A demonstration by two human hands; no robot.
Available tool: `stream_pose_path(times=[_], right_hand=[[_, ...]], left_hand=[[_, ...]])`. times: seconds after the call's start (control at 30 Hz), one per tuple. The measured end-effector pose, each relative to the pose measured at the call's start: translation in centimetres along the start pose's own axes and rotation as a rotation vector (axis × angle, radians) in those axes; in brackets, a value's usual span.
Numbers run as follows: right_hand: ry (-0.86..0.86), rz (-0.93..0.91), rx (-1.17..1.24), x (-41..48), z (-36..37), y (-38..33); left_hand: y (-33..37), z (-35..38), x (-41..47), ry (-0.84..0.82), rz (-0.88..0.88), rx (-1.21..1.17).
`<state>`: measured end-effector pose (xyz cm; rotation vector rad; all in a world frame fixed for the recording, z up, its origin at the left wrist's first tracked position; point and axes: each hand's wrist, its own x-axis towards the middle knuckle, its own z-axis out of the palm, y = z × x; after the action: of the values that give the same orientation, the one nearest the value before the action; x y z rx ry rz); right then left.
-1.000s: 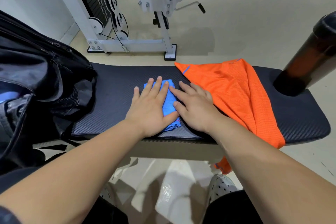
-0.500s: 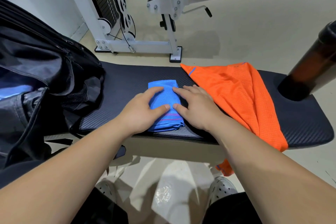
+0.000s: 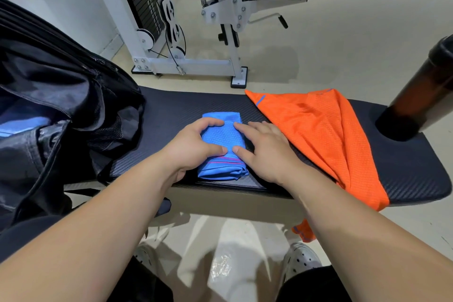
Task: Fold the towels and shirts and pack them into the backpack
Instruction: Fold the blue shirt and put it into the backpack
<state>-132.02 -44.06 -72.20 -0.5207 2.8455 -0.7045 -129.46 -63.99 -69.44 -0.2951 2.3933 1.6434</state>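
1. The scene is lit evenly and brightly from overhead.
2. Soft shadows are cast on the floor (image 3: 331,39).
3. Straight lines are bowed near the frame edges.
4. Glare is seen at lower centre.

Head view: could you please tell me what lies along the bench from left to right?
Black backpack → left hand → folded blue cloth → right hand → orange shirt → dark cylindrical post, all along the bench.

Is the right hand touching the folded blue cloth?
Touching. The head view shows the right hand with thumb and fingertips pressed against the folded blue cloth.
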Motion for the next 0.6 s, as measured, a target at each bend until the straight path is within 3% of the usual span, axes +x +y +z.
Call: stream_pose_path(times=[0.4, 0.6], right_hand=[[-0.147, -0.177, 0.053, -1.4, 0.3, -6.6], [-0.074, -0.318, 0.187, 0.1, -3.1, -13.6]], left_hand=[[1.2, -8.2, -6.2, 0.052, 0.080, 0.199], [3.8, -15.2, -11.5, 0.126, 0.190, 0.244]])
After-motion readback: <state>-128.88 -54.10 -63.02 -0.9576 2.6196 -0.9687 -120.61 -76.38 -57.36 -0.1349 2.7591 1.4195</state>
